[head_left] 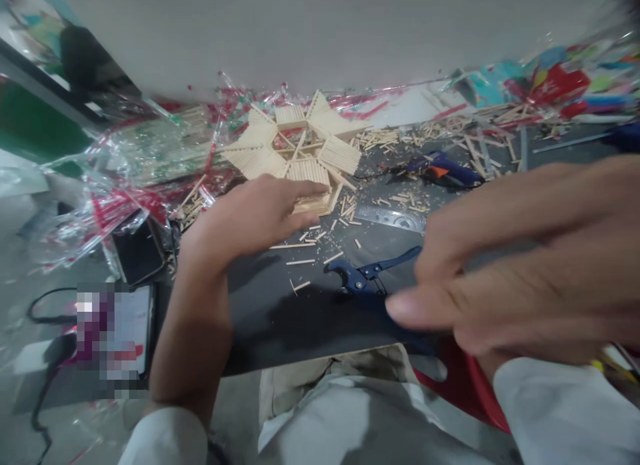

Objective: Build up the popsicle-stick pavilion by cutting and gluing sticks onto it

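Note:
My left hand (250,215) reaches over the near left side of a star-shaped model of thin wooden sticks (250,162). Its index finger stretches across a slatted panel, and the thumb is apart, beside the model's near edge. Closer to the camera, my right hand (520,252) is smeared by motion, with its fingers partly bent. Whether it holds anything cannot be made out. Just left of it lies a blue hand cutter (363,278) with a hooked jaw, its handles partly hidden by the hand.
Cut stick pieces (345,215) litter the dark board (280,325). A metal ruler (393,218) and a blue glue gun (445,168) lie behind the cutter. Plastic-wrapped stick bundles (165,142) are at the left, above a phone (137,325). A red stool (470,392) shows below.

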### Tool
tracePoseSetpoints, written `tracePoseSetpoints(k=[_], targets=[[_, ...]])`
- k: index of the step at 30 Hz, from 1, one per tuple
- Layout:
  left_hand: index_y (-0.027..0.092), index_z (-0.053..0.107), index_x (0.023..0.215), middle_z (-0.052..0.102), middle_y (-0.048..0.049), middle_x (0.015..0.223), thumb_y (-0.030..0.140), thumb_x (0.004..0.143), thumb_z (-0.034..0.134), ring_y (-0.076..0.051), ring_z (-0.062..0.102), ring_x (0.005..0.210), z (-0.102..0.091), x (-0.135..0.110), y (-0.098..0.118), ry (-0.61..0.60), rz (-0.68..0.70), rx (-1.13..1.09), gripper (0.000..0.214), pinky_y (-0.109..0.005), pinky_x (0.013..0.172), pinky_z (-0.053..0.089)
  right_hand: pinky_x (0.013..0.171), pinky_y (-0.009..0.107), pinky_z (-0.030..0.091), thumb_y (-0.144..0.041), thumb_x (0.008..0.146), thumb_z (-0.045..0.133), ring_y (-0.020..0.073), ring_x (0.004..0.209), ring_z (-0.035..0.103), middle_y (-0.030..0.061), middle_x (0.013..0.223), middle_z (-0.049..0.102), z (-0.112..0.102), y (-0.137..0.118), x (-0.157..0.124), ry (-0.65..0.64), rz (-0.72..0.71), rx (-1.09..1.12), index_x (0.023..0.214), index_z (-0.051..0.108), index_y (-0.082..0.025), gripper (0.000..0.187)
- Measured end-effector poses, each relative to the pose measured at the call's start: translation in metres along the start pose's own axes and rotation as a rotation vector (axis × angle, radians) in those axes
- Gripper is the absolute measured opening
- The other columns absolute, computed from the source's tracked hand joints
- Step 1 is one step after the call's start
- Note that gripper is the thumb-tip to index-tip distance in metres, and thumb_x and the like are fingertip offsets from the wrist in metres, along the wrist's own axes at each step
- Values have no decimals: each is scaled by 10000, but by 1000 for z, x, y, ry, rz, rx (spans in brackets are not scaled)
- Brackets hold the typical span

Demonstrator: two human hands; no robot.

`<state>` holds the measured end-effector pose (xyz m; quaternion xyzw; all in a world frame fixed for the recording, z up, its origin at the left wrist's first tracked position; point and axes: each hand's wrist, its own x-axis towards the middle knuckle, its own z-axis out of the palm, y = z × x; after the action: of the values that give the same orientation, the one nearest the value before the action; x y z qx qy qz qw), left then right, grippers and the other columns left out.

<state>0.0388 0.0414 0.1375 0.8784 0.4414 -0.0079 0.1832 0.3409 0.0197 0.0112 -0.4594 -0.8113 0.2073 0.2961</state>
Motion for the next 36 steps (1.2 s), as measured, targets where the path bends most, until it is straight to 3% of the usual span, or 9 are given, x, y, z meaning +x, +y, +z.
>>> tracePoseSetpoints(k=[4, 5, 8, 12, 16, 20, 25, 30, 36], targets=[[298, 464, 1683, 795, -88, 1346, 528, 1059, 547, -301, 731, 1252, 3, -7, 4, -87, -44, 80, 670, -377, 1058, 503, 737, 337, 545, -688, 994, 673, 177, 908, 763, -76, 1042, 828, -87, -61, 24, -430, -256, -116, 1319, 770, -533, 373], [308, 460, 1684, 796, -86, 1347, 533, 1058, 551, -302, 733, 1248, 3, -8, 5, -92, -59, 95, 671, -379, 1054, 503, 695, 329, 540, -670, 1012, 656, 176, 846, 756, -73, 992, 829, -103, -77, 28, -419, -286, -83, 1305, 783, -522, 351], [346, 524, 1641, 788, -70, 1376, 520, 1059, 559, -298, 730, 1255, 3, -10, 9, -100, -78, 108, 608, -374, 1046, 503, 696, 348, 547, -617, 1020, 667, 197, 817, 755, -58, 1030, 835, -119, -103, 38, -527, -197, -72, 1274, 809, -485, 319], [347, 690, 1477, 780, -41, 1392, 499, 1067, 535, -261, 733, 1233, 1, -12, 9, -160, 16, 59, 464, -351, 1040, 505, 648, 358, 524, -542, 973, 746, 207, 763, 746, -44, 985, 837, -109, -94, 45, -551, -129, -146, 1210, 835, -454, 268], [277, 800, 1234, 829, -61, 1178, 476, 1055, 553, -244, 758, 1074, -1, -12, 11, -205, 48, 42, 365, -339, 939, 523, 629, 367, 497, -523, 916, 806, 238, 763, 743, 1, 929, 829, -109, -77, 49, -462, -10, -307, 1195, 847, -388, 313], [264, 697, 1410, 817, -77, 1077, 495, 1071, 523, -279, 754, 1042, -2, -8, 13, -41, -89, 129, 446, -368, 920, 527, 680, 391, 489, -369, 848, 876, 246, 729, 707, 36, 835, 795, -101, -66, 66, -323, 243, -492, 1084, 864, -282, 252], [264, 605, 1540, 803, -106, 1133, 504, 1114, 432, -317, 747, 1118, 4, -3, 10, 74, -143, 249, 519, -402, 957, 535, 775, 407, 550, -284, 942, 737, 234, 807, 717, 72, 902, 804, -54, -69, 96, 83, 215, -158, 893, 812, -227, 106], [312, 548, 1605, 799, -99, 1198, 469, 1117, 461, -320, 756, 1131, 9, -4, 12, 46, -146, 259, 520, -417, 985, 541, 791, 387, 565, -236, 856, 740, 224, 791, 708, 38, 814, 788, -11, -72, 111, 96, 210, 78, 803, 785, -216, 72], [332, 539, 1610, 792, -85, 1256, 459, 1105, 527, -312, 754, 1159, 10, -4, 18, 8, -178, 278, 520, -425, 1031, 535, 726, 358, 526, -216, 814, 751, 212, 759, 687, 34, 772, 766, -3, -76, 108, 98, 241, 26, 742, 762, -217, 74]])
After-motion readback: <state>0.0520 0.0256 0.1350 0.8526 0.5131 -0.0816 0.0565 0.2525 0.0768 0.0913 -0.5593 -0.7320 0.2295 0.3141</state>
